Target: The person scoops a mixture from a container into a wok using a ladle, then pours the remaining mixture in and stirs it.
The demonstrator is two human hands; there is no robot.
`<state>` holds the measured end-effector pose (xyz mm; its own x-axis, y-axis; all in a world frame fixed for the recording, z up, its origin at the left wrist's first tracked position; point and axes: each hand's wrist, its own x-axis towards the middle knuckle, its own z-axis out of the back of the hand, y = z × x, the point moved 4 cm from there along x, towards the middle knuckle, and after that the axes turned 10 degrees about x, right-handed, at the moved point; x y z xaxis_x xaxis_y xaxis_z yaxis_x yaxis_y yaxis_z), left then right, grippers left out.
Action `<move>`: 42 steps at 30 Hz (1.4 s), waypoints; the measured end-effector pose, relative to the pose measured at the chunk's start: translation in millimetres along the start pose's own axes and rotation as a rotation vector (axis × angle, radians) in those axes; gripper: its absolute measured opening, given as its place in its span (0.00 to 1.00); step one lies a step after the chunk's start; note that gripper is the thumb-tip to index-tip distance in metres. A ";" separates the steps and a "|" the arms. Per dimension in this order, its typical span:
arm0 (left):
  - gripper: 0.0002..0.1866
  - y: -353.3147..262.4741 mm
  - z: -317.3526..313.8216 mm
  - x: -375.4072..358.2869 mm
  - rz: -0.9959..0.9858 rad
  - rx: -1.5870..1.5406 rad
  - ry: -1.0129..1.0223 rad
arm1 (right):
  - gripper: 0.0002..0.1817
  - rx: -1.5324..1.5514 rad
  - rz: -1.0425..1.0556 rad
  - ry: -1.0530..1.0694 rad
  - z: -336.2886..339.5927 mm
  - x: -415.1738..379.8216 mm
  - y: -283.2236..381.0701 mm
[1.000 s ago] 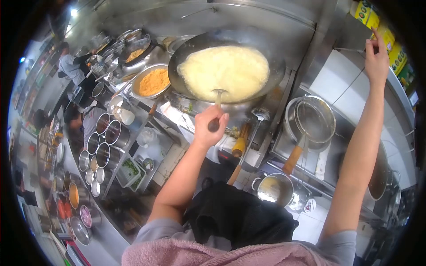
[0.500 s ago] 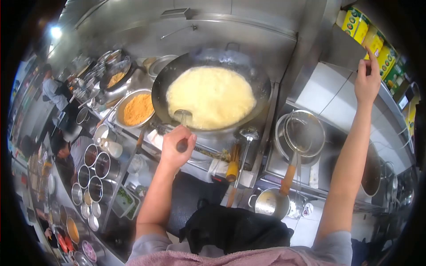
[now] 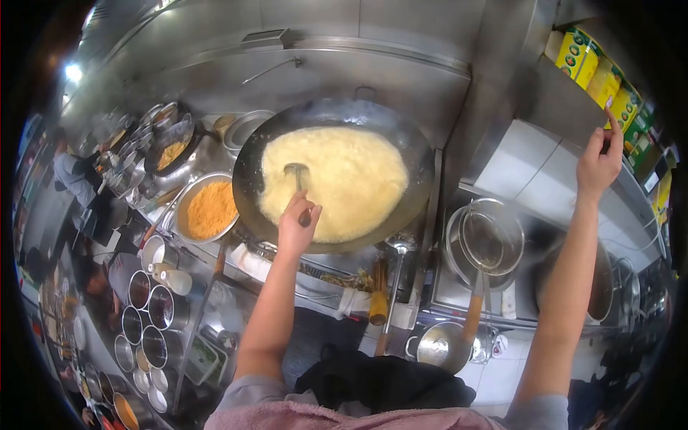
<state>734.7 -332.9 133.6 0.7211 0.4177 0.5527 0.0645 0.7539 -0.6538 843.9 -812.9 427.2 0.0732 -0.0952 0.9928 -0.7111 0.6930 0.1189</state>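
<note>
A large dark wok (image 3: 419,165) holds a pale yellow, frothy liquid (image 3: 351,186). Closed around the handle of a wok spatula (image 3: 295,170), my left hand (image 3: 294,228) is over the wok's near rim. The spatula's metal head sits in the left part of the liquid, and the wooden end of its handle points back towards me. My right hand (image 3: 600,165) is raised far to the right, in front of yellow boxes (image 3: 579,54). Its index finger is stretched out, the other fingers are partly bent, and nothing shows in it.
Left of the wok stands a bowl of orange crumbs (image 3: 211,209). A round strainer (image 3: 491,236) rests over a pot at right; a small metal pot (image 3: 437,344) is below. Several metal canisters (image 3: 163,308) stand at left. A co-worker (image 3: 75,175) is at far left.
My left hand and the spatula have moved forward, deeper into the wok. The view has tilted, so the wok appears lower. My right hand stays raised, its fingers slightly more bent.
</note>
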 end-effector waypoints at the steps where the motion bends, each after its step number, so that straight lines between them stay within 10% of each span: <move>1: 0.06 8.0 -10.9 4.5 -0.002 -0.001 0.006 | 0.19 -0.001 0.016 -0.015 -0.4 0.2 1.6; 17: 0.10 38.8 -109.3 38.1 0.020 -0.019 0.066 | 0.18 -0.145 0.098 -0.064 -2.6 1.5 2.9; 42: 0.15 -53.1 -8.2 -96.9 0.159 0.082 0.090 | 0.27 0.062 -0.059 0.217 11.0 11.0 -16.4</move>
<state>667.1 -417.6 110.6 0.7765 0.4905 0.3956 -0.1086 0.7226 -0.6827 848.6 -833.2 436.0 0.2594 0.0262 0.9654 -0.7420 0.6452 0.1818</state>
